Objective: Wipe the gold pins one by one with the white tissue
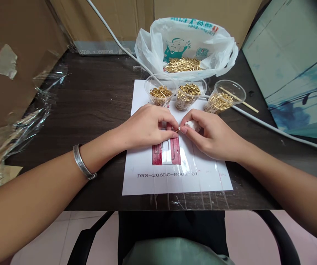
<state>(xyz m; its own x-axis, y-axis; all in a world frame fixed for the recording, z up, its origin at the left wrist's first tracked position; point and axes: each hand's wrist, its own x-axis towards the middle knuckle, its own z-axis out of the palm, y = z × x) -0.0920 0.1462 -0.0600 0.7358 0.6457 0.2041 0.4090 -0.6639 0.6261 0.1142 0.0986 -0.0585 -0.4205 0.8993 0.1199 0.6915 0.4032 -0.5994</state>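
Above a printed sheet (147, 186), my left hand (151, 125) pinches with thumb and forefinger at a tiny gold-coloured metal piece (177, 130). The fingertips of my right hand (213, 134) meet it at the same spot, closed, with a crumpled white wad (193, 125) tucked inside that hand. Under my left fingers lies a picture of a red and white part (166, 154), partly covered by them. Just beyond my hands are three clear plastic cups: a left cup (160, 96), a middle cup (186, 101) and a tilted right cup (219, 105), each holding small gold-coloured metal pieces.
Behind the cups, a white plastic bag (221, 55) stands open with many gold-coloured pins (184, 64) inside. A wooden stick (250, 106) rests across the right cup. One white cable (285, 134) crosses the dark table (98, 84). Cardboard (17, 59) walls the left side.
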